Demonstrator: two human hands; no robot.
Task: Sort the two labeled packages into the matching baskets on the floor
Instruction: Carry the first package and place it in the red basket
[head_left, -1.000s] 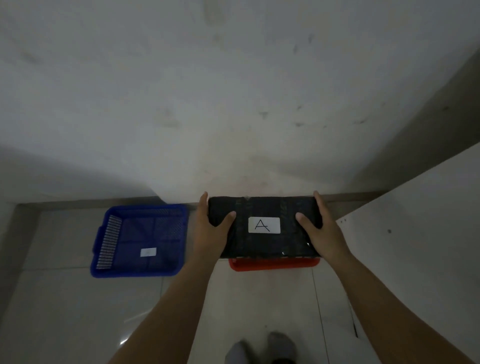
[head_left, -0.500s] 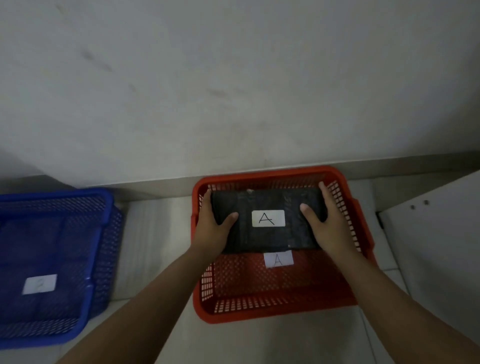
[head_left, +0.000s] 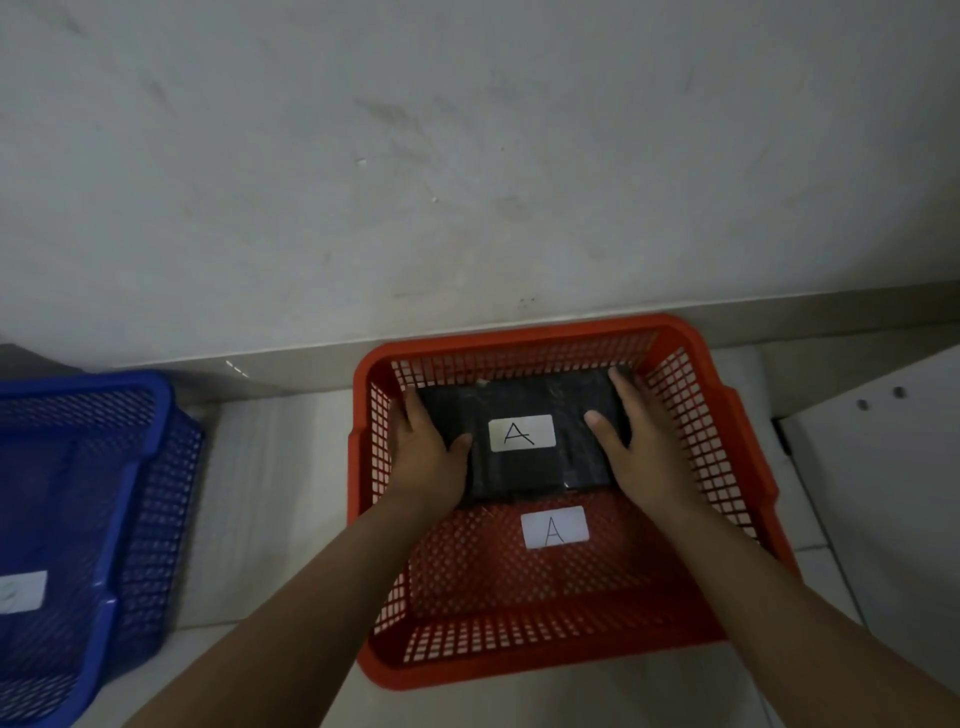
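A black wrapped package (head_left: 524, 467) with a white "A" label lies inside the red basket (head_left: 519, 660), toward its far wall. My left hand (head_left: 428, 457) grips the package's left end and my right hand (head_left: 636, 447) grips its right end, thumbs on top. A second white "A" label (head_left: 555, 527) is stuck to the red basket's bottom, just in front of the package. Whether the package rests on the bottom I cannot tell. The blue basket (head_left: 130, 519) stands to the left with a white label (head_left: 21, 592) inside; its letter is unreadable.
Both baskets stand on pale floor tiles against a grey wall (head_left: 467, 156) with a skirting strip. A white panel or cabinet (head_left: 883, 493) rises at the right, close to the red basket. Bare floor separates the two baskets.
The package in both hands has gone down from above the red basket into it, toward the far wall. The view has dropped closer to the baskets and shifted right.
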